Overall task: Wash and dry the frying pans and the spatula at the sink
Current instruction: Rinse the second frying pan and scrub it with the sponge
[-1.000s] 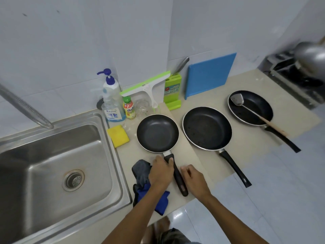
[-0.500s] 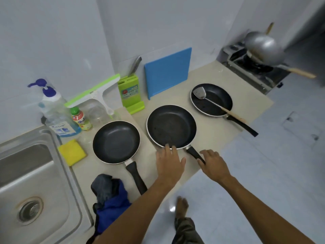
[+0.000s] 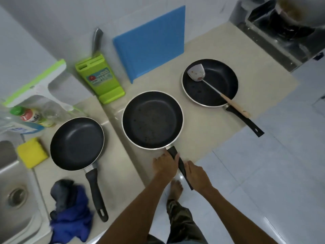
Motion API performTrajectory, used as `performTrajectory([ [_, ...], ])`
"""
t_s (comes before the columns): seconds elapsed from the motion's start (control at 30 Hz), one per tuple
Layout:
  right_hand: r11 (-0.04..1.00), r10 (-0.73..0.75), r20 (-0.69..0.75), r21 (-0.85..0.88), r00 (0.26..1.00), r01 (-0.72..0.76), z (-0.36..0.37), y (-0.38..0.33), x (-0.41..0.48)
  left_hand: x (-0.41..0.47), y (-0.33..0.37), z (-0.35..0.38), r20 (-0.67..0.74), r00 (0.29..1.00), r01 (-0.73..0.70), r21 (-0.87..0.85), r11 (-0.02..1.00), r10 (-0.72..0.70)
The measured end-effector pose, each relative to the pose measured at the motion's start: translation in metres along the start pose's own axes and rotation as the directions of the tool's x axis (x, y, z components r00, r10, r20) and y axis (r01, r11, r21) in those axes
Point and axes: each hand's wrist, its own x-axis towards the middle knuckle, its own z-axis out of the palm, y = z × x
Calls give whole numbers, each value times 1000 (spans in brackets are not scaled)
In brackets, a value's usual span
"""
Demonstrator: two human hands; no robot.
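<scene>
Three black frying pans stand in a row on the beige counter. The left pan [image 3: 77,143] is beside the sink [image 3: 15,205]. The middle pan [image 3: 152,119] has its handle sticking out over the counter edge. My left hand [image 3: 166,165] grips that handle near the pan, and my right hand [image 3: 197,175] grips it further down. The right pan [image 3: 210,82] carries a metal spatula [image 3: 218,91] with a wooden handle, its blade resting on the far rim.
A yellow sponge [image 3: 32,152] and soap bottles [image 3: 26,120] lie by the sink. A blue cloth [image 3: 70,219] is bunched at the counter front. A green knife block [image 3: 99,78], blue cutting board [image 3: 151,43] and squeegee [image 3: 35,83] line the wall. The stove [image 3: 281,32] is far right.
My hands left the left pan's handle and moved right. Half a second ago my left hand lay flat by the middle pan; now both hands hold its handle. The view shifted right.
</scene>
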Motion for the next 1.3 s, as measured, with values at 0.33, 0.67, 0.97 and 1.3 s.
performTrajectory([
  [0.33,917,185,129,334,974,-219,12,-12,5,30,31,8,505,828,528,-848,39,-243],
  [0.67,978,108,-127,192,986,-82,13,-26,-39,-10,35,-8,501,846,487,-866,-117,-185],
  [0.97,955,78,-374,295,924,38,37,-66,-119,-89,0,-37,376,926,376,-925,-61,-3],
  [1.3,945,-57,-466,260,883,198,144,-152,-238,-207,-146,-51,159,986,162,-984,-67,48],
])
